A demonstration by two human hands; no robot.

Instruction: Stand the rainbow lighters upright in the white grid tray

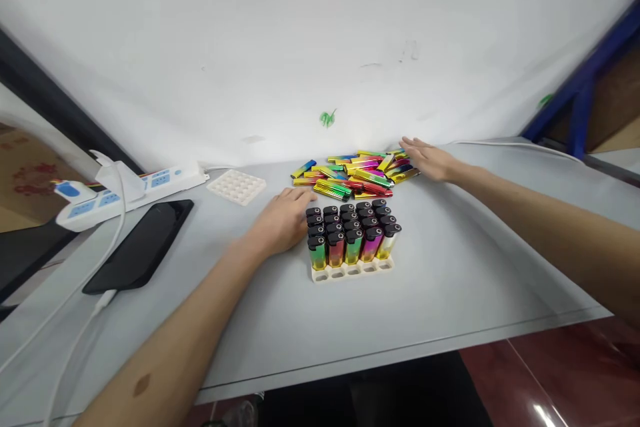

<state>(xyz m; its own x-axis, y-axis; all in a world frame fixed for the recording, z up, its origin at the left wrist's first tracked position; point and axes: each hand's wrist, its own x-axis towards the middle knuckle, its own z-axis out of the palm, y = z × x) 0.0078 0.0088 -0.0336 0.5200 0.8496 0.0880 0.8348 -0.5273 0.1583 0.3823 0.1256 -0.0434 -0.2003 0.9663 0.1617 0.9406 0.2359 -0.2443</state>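
Colourful metallic lighters (373, 178) lie in a loose pile against the wall. At the right end of the pile, my right hand (429, 159) is open, its fingers stretched out beside the lighters. My left hand (289, 217) rests on the table at the left, between the pile and the rack, with its fingers loosely bent and partly smeared. Upright lighters with black tops (353, 245) stand in rows in a white holed rack (354, 272), close to my left hand. Holes show along the rack's front edge.
A second white holed tray (237, 187) lies at the left. Beyond it are a white power strip (165, 179) with plugs and a black phone (143, 247) on a white cable (75, 360). The grey table (425, 300) meets a white wall behind.
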